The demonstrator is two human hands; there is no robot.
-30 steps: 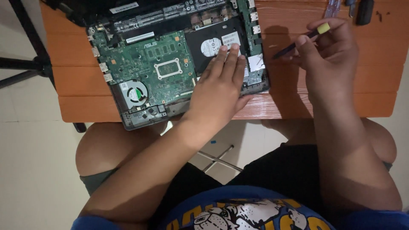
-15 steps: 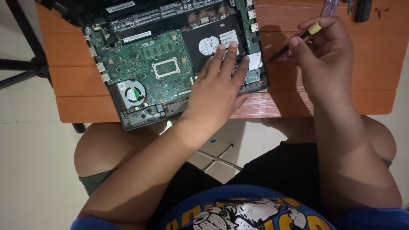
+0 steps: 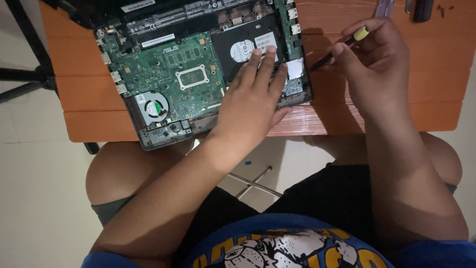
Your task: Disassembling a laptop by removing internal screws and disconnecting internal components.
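An opened laptop (image 3: 198,69), its bottom cover off and its insides facing up, lies on an orange wooden table (image 3: 396,114) in front of you, its near corner hanging slightly past the table's front edge above your knees. Your left hand (image 3: 253,104) rests flat and unclenched on the right part of the machine, fingers spread over the black hard drive (image 3: 243,44) and the silver patch beside it, gripping nothing. Your right hand (image 3: 382,64) is closed around a slim screwdriver (image 3: 342,47) with a yellow end, its dark tip angled down toward the laptop's right edge, near the small side ports; whether the tip touches anything cannot be told. The shell works as an open tray: inside sit a green circuit board (image 3: 168,74) with an empty square socket frame, a round cooling fan (image 3: 152,106) at the near left, and the drive in its bay at the right. The risks, as a judgement: the tip could slip and scratch the board or nick a port if pushed at a slant; your palm's weight could press on the drive; and the overhanging corner could let the laptop tip off the table if your steadying hand lifts. A few dark tools (image 3: 421,9) lie at the table's far right edge.
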